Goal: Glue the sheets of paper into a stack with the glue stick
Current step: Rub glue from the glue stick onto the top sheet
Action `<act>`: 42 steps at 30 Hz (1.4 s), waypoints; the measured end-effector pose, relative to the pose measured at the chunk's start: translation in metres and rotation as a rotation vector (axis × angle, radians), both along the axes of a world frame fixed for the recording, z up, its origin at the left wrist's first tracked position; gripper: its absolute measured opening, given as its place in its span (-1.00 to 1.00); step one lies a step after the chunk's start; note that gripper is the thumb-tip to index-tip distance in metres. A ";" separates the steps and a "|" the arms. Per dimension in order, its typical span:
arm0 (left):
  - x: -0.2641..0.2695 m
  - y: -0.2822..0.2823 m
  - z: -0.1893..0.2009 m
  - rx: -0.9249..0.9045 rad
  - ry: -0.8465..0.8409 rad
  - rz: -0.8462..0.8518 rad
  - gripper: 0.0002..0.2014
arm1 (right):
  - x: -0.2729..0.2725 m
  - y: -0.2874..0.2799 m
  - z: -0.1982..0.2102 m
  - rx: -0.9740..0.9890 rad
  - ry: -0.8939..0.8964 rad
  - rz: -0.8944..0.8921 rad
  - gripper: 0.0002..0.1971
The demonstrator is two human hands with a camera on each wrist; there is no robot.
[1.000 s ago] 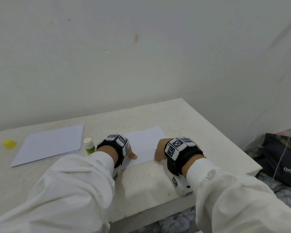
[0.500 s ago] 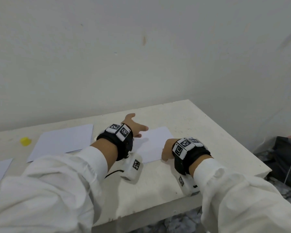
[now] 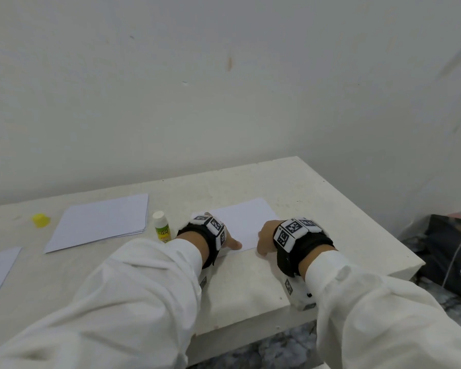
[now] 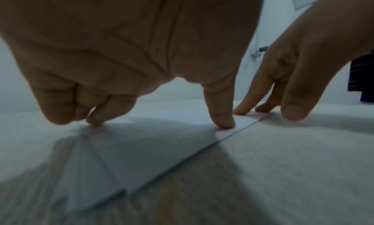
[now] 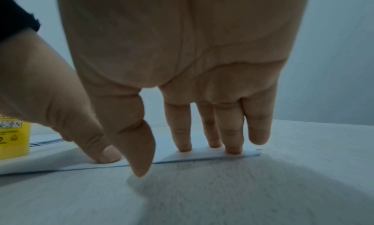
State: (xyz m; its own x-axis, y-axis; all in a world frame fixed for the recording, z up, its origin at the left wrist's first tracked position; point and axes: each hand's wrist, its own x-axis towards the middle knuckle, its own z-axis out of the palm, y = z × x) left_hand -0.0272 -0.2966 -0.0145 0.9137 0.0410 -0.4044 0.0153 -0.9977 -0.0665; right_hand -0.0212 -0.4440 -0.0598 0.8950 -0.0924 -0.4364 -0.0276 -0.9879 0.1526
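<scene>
Both arms are wearing loose white sleeves (image 3: 133,283), crumpling at the cuffs. Each wrist is carrying a black strap (image 3: 304,246) topped with white blocks showing black square-patterned markers (image 3: 293,230). A white camera unit (image 3: 300,294), also marked, is hanging under the right wrist.

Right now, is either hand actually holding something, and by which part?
Nothing is gripped. The left hand and the right hand only press fingertips on the near edge of the sheet of paper. The glue stick stands untouched.
</scene>
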 end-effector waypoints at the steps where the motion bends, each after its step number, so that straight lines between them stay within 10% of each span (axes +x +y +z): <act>1: 0.001 0.000 -0.001 0.010 0.002 -0.002 0.11 | 0.001 0.000 0.002 -0.003 0.007 0.008 -0.70; 9: -0.005 -0.010 0.006 -0.090 -0.037 -0.079 -0.30 | -0.003 0.003 0.018 0.119 0.024 -0.049 -0.78; 14: -0.005 -0.013 0.019 -0.818 -0.052 0.230 -0.30 | 0.017 -0.004 -0.012 0.033 0.042 -0.034 -0.62; 17: -0.006 -0.009 0.031 -1.106 -0.083 0.306 -0.76 | 0.107 -0.046 -0.125 -0.023 0.012 -0.032 -0.17; 19: -0.010 -0.003 0.035 -1.109 -0.121 0.268 -0.93 | 0.099 -0.036 -0.104 0.017 0.064 -0.060 -0.09; 23: -0.017 0.014 0.051 -0.865 -0.277 -0.004 -0.56 | -0.011 -0.005 0.017 0.012 -0.023 -0.110 -0.57; 29: -0.042 0.075 0.086 -0.843 -0.467 -0.267 -0.47 | -0.009 0.019 0.037 0.090 -0.133 -0.206 -0.75; 34: -0.055 0.178 0.101 -1.155 -0.561 -0.026 -0.44 | -0.003 0.084 0.049 0.205 -0.094 -0.100 -0.86; 39: -0.065 0.285 0.072 -1.354 -0.491 0.316 -0.42 | -0.017 0.163 0.063 0.508 -0.013 -0.106 -0.14; 42: -0.072 0.328 0.044 -1.433 -0.375 0.539 -0.43 | -0.015 0.192 0.056 0.587 -0.034 -0.116 -0.39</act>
State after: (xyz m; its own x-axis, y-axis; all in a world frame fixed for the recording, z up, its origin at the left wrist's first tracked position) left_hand -0.0991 0.0314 0.0293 0.9718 0.1783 -0.1542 0.1735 -0.0983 0.9799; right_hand -0.0360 -0.2521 -0.0043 0.9080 0.0578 -0.4149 -0.1352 -0.8971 -0.4207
